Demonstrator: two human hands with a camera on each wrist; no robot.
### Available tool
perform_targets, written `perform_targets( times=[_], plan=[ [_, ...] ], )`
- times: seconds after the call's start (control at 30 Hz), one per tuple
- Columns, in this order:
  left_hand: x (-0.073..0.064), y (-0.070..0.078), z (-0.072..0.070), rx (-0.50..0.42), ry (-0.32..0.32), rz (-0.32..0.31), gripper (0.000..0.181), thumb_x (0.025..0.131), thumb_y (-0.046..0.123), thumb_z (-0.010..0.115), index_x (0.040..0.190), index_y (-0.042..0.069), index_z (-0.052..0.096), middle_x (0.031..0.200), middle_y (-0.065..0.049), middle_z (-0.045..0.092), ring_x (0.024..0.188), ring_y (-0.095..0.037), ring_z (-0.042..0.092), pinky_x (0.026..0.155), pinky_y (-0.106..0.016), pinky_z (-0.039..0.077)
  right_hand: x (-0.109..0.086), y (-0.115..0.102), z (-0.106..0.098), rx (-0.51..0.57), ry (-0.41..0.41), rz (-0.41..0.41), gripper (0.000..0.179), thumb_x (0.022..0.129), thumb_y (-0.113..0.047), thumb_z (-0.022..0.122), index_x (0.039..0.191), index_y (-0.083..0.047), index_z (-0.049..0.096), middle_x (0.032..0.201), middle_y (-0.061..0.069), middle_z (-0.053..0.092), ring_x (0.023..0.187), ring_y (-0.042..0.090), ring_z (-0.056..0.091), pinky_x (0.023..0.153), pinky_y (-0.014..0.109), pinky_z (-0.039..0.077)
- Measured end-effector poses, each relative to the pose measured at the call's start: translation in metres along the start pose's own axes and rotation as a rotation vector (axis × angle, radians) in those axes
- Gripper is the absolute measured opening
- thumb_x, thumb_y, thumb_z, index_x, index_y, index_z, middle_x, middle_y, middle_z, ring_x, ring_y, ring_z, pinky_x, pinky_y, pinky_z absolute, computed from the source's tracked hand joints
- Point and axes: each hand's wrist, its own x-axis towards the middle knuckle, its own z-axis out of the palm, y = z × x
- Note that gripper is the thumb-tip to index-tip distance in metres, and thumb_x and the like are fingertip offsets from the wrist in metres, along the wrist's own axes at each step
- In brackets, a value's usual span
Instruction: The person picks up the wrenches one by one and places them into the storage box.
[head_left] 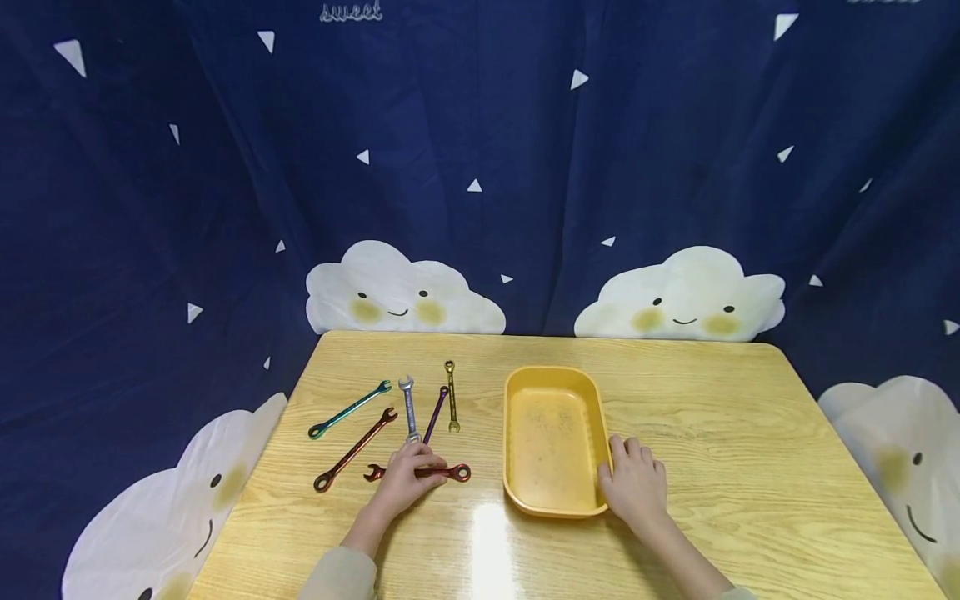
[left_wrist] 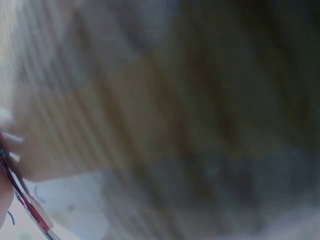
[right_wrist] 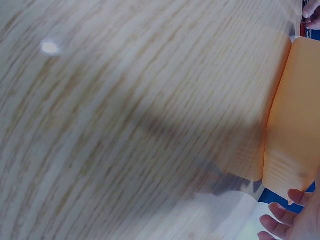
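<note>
White "sweet" lettering [head_left: 351, 12] on backdrop [head_left: 150, 208]

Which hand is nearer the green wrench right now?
Left. The left hand rests on the red wrench just near of the green wrench; the right hand is across the table, touching the yellow tray.

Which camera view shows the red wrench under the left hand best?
The head view: the red wrench lies whole on the table, with the left hand on its middle. The left wrist view shows only a blurred red strip at its edge. The right wrist view shows none that I can tell.
</note>
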Motion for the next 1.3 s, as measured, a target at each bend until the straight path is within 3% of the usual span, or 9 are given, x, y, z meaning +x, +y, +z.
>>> perform_targets(
  times=[0.27,0.63,0.97,1.3],
  plan=[
    [-0.0009,-0.0017,0.0024,0.001,0.006,-0.027,0.017,0.068,0.019,0.078,0.084,0.018,0.074,0.084,0.01,0.056,0.082,-0.009,0.047,0.076,-0.034,0.033,-0.0004,-0.0005,-0.0006,0.002,-0.002,0.005,0.036,0.086,-0.022,0.049,0.117,-0.004,0.048,0.103,0.017,0.049,0.095,0.039,0.047,0.075,0.054,0.036],
    [-0.003,-0.002,0.0033,-0.01,0.08,0.122,0.017,0.074,0.028,0.073,0.083,0.014,0.073,0.081,0.006,0.056,0.078,-0.008,0.046,0.071,-0.03,0.029,-0.0011,-0.0011,-0.002,0.008,-0.007,0.009,0.037,0.087,-0.023,0.048,0.118,-0.004,0.047,0.104,0.017,0.049,0.096,0.039,0.047,0.075,0.054,0.035],
    [-0.0014,0.0011,0.0023,-0.018,-0.013,-0.021,0.015,0.07,0.018,0.075,0.085,0.015,0.073,0.082,0.006,0.056,0.08,-0.011,0.048,0.077,-0.036,0.032,-0.0002,-0.0004,-0.0017,0.008,-0.003,0.006,0.036,0.086,-0.022,0.05,0.118,-0.004,0.048,0.103,0.016,0.049,0.094,0.038,0.047,0.073,0.054,0.036],
    [-0.0017,0.006,0.0006,-0.028,-0.036,-0.037,0.012,0.073,0.017,0.072,0.085,0.015,0.072,0.082,0.006,0.054,0.08,-0.012,0.047,0.083,-0.042,0.032,0.0009,-0.0002,-0.0015,0.007,0.011,0.002,0.035,0.086,-0.023,0.05,0.116,-0.004,0.048,0.101,0.016,0.05,0.092,0.038,0.048,0.071,0.053,0.037]
  ],
)
